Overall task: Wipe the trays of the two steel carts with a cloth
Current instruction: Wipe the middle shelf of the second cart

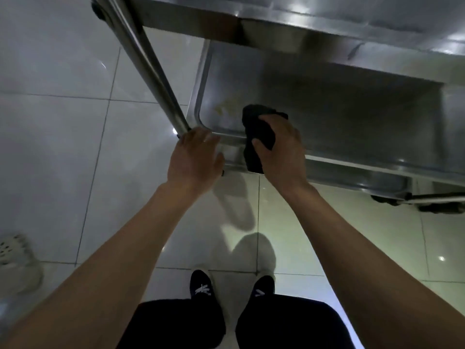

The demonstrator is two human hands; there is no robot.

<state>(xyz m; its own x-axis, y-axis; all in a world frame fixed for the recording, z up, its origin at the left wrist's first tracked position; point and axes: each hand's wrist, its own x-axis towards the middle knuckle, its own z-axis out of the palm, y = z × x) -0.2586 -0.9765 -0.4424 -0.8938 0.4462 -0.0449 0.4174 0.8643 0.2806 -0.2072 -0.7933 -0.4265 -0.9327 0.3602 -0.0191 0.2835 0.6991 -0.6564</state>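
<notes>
Right hand (279,147) fingers clamped on black cloth (258,137), left hand (195,157) fingers apart, shoe logo (202,289) seemingly illegible

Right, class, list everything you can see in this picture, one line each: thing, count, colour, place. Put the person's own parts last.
Steel cart: one, silver, top and right of the view.
Lower tray: one, silver, with a yellowish smear near its left corner.
Upper tray: one, silver, along the top edge.
Cart post: one, silver, slanting from top left to the lower tray's corner.
Cloth: one, black, at the lower tray's near rim.
Cart wheel: one seen, dark, far right.
Floor: pale glossy tiles.
Perforated shoe: one, whitish, left edge.
Shoes: two, dark with white marks, bottom centre.
Left hand: fingers straight, at the tray corner.
Right hand: grips the cloth.
</notes>
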